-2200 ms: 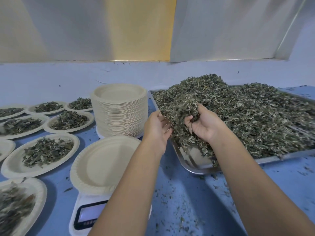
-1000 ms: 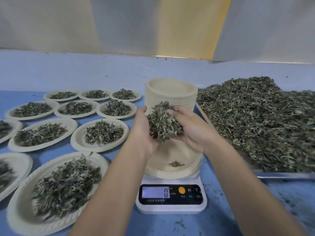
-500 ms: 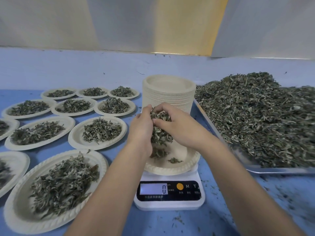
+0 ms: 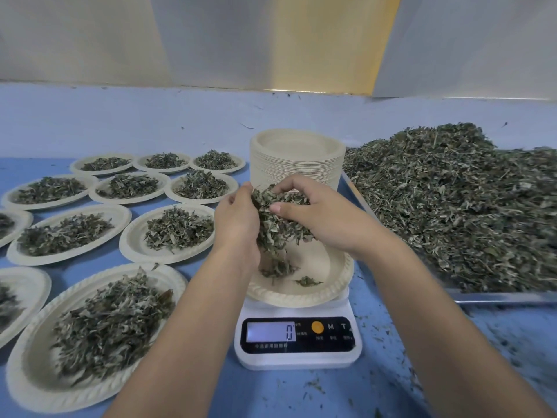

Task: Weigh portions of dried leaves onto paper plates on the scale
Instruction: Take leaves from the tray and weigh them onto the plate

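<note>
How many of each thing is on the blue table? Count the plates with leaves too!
Scale: 1
Plate on the scale: 1
Filled plates beside it: 11
Stack of empty plates: 1
Tray of leaves: 1
Total: 15

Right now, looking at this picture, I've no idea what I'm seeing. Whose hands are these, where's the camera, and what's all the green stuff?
No machine here: these are a person's two bare hands, filmed by one camera worn on the head, looking forward and down. The left hand and right hand together hold a clump of dried leaves above a plate on a small scale. A few leaves lie on it, and the display reads 0. Behind stands a stack of empty plates. On the right, a metal tray bears a big heap of leaves. On the left, filled plates lie on the blue table.
</note>
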The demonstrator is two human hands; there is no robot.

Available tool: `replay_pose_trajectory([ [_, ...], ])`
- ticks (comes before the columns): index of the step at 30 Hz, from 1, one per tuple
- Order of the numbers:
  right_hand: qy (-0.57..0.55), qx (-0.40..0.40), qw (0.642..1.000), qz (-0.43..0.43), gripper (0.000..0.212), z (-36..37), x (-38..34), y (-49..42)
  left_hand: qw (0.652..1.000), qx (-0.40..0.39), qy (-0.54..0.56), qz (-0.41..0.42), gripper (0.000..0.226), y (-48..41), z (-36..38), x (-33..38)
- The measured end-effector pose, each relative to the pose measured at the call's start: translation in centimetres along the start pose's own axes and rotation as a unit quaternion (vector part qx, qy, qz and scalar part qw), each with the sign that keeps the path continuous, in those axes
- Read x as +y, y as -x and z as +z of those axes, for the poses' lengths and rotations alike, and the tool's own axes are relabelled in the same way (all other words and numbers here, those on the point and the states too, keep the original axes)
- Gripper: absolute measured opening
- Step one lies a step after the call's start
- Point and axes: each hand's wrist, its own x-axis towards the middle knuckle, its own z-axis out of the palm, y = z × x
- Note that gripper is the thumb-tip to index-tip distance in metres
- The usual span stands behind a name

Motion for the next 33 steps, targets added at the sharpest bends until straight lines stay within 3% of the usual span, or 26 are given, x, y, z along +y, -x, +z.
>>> replay_pose_trajectory([
  [17,0.176,-0.045,0.979,0.091,0.017,-0.5,0.7,0.0,0.994,0.017,0.107,0.001,0.028,-1.4,-1.0,1.3],
  [23,0.177,-0.049,0.978,0.097,0.018,-0.3,0.9,-0.1,0.987,0.001,0.158,0.004,0.031,-1.4,-1.3,2.4],
  [33,0.167,-0.052,0.981,0.089,0.039,-0.4,0.7,0.1,0.981,-0.014,0.191,0.011,0.034,-1.1,-1.5,3.0],
])
